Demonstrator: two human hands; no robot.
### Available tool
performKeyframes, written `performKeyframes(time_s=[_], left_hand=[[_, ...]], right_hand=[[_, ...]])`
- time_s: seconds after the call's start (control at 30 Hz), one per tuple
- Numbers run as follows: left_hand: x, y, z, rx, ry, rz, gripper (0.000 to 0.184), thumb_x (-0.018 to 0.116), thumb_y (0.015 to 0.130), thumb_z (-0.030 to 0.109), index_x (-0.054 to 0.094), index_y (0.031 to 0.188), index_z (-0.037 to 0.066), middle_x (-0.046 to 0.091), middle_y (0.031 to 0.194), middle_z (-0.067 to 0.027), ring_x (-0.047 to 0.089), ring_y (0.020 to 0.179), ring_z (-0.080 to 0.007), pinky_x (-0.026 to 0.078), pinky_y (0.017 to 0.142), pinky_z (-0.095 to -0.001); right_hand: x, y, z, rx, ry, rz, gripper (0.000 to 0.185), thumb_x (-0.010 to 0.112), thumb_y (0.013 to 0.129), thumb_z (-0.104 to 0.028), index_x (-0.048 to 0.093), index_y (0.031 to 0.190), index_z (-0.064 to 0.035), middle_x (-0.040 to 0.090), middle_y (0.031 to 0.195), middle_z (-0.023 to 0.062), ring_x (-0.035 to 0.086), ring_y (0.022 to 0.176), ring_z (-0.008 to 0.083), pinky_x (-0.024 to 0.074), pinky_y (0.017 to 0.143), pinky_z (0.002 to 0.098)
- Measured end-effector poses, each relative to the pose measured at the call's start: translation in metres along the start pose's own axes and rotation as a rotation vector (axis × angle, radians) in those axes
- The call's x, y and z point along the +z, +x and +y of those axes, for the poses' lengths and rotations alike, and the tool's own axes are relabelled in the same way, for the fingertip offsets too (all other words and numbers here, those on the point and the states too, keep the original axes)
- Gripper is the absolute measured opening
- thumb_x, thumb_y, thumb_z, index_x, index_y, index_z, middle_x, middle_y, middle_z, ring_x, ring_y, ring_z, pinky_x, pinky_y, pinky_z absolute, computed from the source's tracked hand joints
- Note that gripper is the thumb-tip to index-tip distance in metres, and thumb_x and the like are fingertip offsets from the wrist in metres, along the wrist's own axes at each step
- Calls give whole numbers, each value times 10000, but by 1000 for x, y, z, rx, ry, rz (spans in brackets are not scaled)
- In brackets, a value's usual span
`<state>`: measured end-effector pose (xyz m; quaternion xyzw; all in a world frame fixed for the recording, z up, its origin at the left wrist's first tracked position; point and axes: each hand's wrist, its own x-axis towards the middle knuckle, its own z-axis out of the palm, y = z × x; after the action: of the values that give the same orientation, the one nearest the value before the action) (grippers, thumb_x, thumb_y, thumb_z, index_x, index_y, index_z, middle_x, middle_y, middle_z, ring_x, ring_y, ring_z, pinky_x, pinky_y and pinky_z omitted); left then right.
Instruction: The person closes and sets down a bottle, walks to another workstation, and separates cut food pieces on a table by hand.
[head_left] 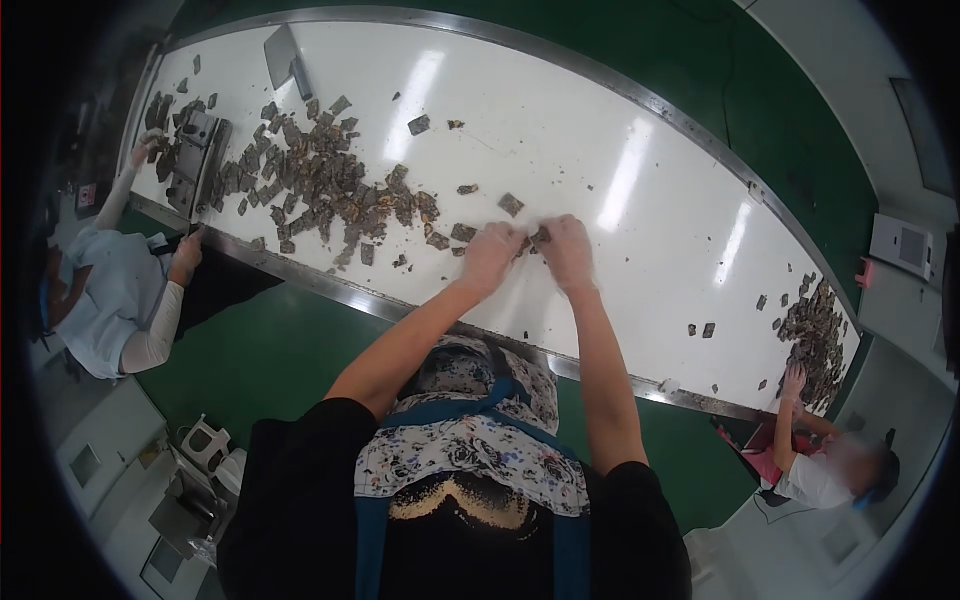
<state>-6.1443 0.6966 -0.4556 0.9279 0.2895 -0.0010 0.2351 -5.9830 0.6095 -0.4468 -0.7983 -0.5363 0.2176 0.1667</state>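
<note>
Over the middle of the white table, my left hand (490,258) and my right hand (568,256) are close together, both in thin clear gloves. The right fingers pinch a dark flat piece (541,237), which looks like a crisp seaweed-like snack. My left fingers are closed at a dark bit beside it; the hand partly hides what they hold. Another dark piece (463,233) lies just left of my left hand, and a squarish one (511,205) lies beyond the hands. A large heap of similar pieces (325,175) with brownish crumbs spreads to the left.
A flat metal scraper (285,60) lies at the far left. A metal device (197,165) stands on the table near a person (110,290) at left. Another person (815,470) at right has a hand at a second heap (815,335). A metal rim (360,298) edges the table.
</note>
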Motion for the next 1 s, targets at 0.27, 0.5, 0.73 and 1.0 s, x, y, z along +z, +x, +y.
performKeyframes(time_s=[0.27,0.5,0.73,1.0], left_hand=[[-8,-15,-7,-46,-254,60,416,697,810,78,573,1206,92,575,1194,-168,587,1065,-365,515,896,-444],[11,-2,-14,-152,-451,66,374,668,874,100,582,1238,84,614,1139,-166,620,983,-377,517,849,-452],[-33,10,22,-302,-907,10,415,726,863,287,653,1210,72,661,1089,-140,651,980,-268,529,836,-373],[12,7,-4,-474,-1251,-79,467,755,840,179,620,1263,33,664,1008,-72,619,947,-141,517,847,-286]], right_hand=[[-18,-30,29,806,1096,285,234,724,882,-132,601,1054,-33,680,909,71,670,754,142,541,591,276],[-23,-35,33,777,1542,237,432,693,880,-60,567,1292,-42,692,1003,82,693,834,168,554,660,286],[-19,-32,1,501,1059,45,446,709,817,16,614,1252,-7,690,1005,54,629,851,120,513,749,264],[-5,-35,-22,592,1165,-75,390,724,827,-29,639,1207,-5,688,991,30,616,801,91,485,725,228]])
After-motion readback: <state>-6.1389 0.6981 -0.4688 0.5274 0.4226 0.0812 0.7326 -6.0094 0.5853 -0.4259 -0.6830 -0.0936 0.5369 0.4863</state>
